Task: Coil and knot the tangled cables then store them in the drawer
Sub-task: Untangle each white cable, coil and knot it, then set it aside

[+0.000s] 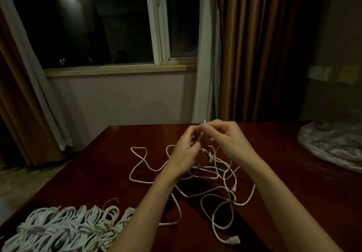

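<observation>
Two bare hands are up above a dark red wooden table point(109, 165). The right hand point(225, 136) pinches the end of a thin white cable point(203, 132) between its thumb and first finger. The little tip of the cable pokes up and away from the person, just past the fingertips. The left hand point(186, 149) is close beside it, almost touching, with its fingers curled around the same cable a bit lower down. From the hands the cable hangs down to the table.

On the table below the hands lies the loose tangle of white cables point(215, 175). It is a messy spread of loops that cross over each other. One long loop reaches out to the left. Other loops run toward the person and to the right. A white plug point(234, 240) lies at the near end, pointing to the right.

At the near left corner of the table sits a pile of coiled white cables point(64, 226). The bundles lie side by side in a row that runs left to right.

Behind the table is a dark window point(94, 22) with brown curtains point(258, 45) at its sides. A round thing covered in shiny plastic point(333, 145) rests on the far right of the table.
</observation>
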Tool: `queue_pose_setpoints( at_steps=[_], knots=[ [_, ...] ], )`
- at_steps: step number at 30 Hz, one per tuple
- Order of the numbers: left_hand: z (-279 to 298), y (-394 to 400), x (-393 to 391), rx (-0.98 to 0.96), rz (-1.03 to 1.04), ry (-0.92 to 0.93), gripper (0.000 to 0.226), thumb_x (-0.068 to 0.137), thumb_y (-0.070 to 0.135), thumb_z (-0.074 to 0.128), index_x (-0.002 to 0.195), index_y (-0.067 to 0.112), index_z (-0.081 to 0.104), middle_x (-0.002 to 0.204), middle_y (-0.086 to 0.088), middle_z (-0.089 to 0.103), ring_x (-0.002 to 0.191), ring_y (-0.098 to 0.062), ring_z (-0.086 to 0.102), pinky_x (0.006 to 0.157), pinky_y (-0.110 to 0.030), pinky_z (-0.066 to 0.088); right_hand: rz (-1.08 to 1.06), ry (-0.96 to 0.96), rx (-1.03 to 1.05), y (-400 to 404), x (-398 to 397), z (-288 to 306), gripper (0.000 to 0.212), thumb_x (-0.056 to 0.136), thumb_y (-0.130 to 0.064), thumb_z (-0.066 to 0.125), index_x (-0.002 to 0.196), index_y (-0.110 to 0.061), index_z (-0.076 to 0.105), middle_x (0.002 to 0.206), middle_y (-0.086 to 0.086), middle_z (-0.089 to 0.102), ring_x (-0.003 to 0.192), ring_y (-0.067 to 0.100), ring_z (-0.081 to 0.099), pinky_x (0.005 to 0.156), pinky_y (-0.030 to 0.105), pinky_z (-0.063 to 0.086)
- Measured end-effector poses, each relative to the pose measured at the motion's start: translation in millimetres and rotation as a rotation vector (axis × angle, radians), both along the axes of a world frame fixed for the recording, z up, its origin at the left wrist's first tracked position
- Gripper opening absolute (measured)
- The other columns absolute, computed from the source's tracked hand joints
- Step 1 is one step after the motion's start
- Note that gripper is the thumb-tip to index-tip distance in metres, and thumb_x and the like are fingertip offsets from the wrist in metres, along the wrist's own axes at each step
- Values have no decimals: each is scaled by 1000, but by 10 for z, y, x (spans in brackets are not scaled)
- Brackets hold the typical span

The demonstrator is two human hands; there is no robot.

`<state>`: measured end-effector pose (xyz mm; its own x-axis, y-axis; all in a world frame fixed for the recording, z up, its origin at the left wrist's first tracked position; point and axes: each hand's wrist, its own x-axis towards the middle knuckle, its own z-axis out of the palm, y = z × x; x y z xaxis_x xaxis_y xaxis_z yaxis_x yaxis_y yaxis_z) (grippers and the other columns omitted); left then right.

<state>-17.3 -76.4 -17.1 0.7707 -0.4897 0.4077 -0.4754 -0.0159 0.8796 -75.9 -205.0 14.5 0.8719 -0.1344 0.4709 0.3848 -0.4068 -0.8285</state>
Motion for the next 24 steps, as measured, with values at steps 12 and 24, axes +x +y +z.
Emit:
queue_pose_setpoints(
  at_steps=[12,24],
  knots=[
    [-100,324,72,-731,-331,772,45,99,54,29,92,13,46,61,3,35,34,-2,28,32,-12,27,45,130,-105,306,-51,-481,18,97,-32,54,107,-23,65,84,-6,70,79,2,66,68,18,51],
    [-253,505,98,-749,-245,818,46,102,51,25,79,15,43,53,6,28,29,-1,20,25,-13,16,62,2,-400,118,-231,-524,7,82,-27,73,89,-30,74,73,-13,63,69,2,57,61,14,43]
  ],
)
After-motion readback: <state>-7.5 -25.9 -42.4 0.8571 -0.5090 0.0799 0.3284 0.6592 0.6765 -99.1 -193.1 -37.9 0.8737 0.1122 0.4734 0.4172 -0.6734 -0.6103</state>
